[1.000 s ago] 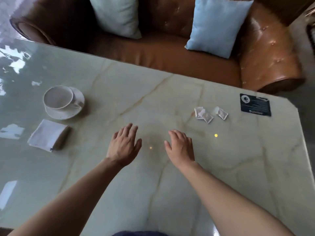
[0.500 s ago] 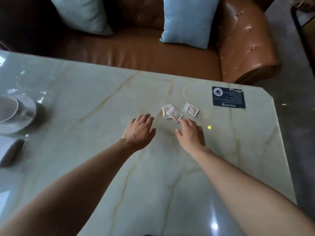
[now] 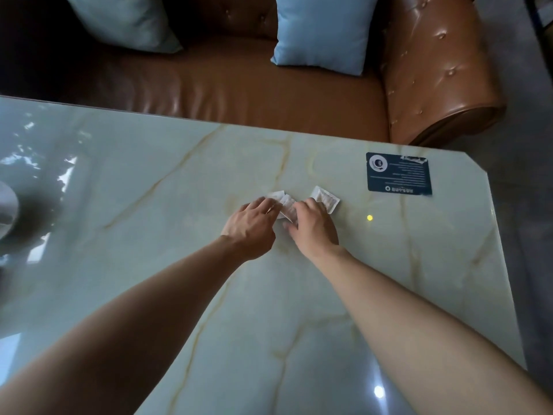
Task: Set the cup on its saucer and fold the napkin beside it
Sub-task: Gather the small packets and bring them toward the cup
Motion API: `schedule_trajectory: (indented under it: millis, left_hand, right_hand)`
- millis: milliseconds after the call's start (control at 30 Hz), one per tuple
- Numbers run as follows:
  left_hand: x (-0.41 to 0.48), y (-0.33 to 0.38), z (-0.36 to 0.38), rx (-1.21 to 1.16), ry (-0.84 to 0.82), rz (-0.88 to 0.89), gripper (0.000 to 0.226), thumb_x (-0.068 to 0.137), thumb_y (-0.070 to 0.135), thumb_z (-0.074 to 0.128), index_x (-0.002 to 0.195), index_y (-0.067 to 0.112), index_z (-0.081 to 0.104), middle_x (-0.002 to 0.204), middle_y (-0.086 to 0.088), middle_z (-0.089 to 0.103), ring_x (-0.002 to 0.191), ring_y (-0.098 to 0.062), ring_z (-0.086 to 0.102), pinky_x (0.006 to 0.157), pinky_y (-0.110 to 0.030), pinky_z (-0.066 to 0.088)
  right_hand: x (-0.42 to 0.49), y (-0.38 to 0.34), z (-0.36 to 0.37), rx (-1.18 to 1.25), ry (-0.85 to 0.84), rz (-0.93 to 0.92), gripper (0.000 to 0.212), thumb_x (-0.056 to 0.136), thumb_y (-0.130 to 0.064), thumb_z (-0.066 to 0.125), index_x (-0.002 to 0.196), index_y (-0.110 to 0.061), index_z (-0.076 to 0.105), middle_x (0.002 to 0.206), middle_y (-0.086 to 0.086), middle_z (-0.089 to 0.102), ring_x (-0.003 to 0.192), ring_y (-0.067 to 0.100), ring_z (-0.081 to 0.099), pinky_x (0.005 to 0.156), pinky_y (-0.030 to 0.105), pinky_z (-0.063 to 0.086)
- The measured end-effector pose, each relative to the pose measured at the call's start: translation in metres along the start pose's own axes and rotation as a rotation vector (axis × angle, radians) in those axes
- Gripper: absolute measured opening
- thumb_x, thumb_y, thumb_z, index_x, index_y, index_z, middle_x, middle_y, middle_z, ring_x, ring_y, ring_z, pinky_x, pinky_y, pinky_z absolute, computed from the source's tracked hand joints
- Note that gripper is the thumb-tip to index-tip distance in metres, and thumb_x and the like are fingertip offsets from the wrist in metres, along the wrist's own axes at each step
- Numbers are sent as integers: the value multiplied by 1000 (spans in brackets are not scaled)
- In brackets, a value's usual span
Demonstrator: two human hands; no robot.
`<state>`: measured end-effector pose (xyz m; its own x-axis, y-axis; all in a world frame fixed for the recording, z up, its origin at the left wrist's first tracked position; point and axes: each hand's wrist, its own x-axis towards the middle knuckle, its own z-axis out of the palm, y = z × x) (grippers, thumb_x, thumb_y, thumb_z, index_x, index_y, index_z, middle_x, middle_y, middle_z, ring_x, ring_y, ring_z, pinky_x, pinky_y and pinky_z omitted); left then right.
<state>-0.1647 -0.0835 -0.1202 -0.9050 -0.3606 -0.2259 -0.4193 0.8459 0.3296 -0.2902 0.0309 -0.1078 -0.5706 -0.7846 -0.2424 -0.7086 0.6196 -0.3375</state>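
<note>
Only a pale sliver of the saucer [image 3: 5,211] shows at the far left edge of the marble table [image 3: 134,241]; the cup and the napkin are out of frame. My left hand [image 3: 251,224] and my right hand [image 3: 314,227] meet at the table's middle over small white packets [image 3: 286,205]. The left fingertips curl onto the edge of one packet and seem to pinch it. My right hand lies flat with its fingers spread on the packets, touching the rightmost packet [image 3: 326,199].
A dark blue printed card [image 3: 399,173] lies near the table's far right corner, which is cut at an angle. A brown leather sofa [image 3: 239,94] with two light blue cushions [image 3: 323,31] stands just behind the far edge. Grey floor is at the right.
Both hands have reached forward onto the white packets, which they had not touched before. The view has swung right, so the cup, saucer and napkin slid out at the left.
</note>
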Motion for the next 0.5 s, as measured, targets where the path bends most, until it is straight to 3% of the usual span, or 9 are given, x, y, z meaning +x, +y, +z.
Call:
schedule_trajectory:
  millis: [133, 333, 400, 500]
  left_hand:
    - [-7, -6, 4, 6, 62, 6, 60, 81, 14, 56, 141, 14, 53, 138, 1, 54, 134, -20, 46, 108, -34, 41]
    - [-12, -13, 4, 22, 91, -25, 35, 81, 14, 54, 115, 10, 59, 124, -6, 56, 118, -27, 55, 97, -36, 44]
    - [-9, -11, 3, 49, 96, -67, 28, 85, 21, 55, 110, 9, 59, 119, -9, 56, 112, -31, 55, 94, -38, 44]
    - [3, -1, 2, 76, 147, -144, 33, 89, 39, 57, 105, 9, 58, 110, -12, 54, 101, -34, 55, 83, -42, 47]
  right_hand:
    - [3, 2, 6, -65, 9, 5, 30, 90, -38, 65, 107, -14, 61, 113, 7, 57, 109, 30, 51, 88, 41, 47]
    - [-6, 3, 8, -132, 54, 16, 18, 91, -24, 56, 102, -10, 60, 108, 10, 56, 108, 31, 52, 83, 41, 47]
    - [-11, 6, 7, -171, 57, 21, 19, 89, -24, 56, 101, -11, 60, 108, 10, 57, 109, 31, 52, 84, 41, 46]
    - [-15, 7, 6, -239, 58, -6, 17, 88, -24, 58, 103, -14, 59, 107, 9, 58, 107, 31, 54, 83, 41, 44]
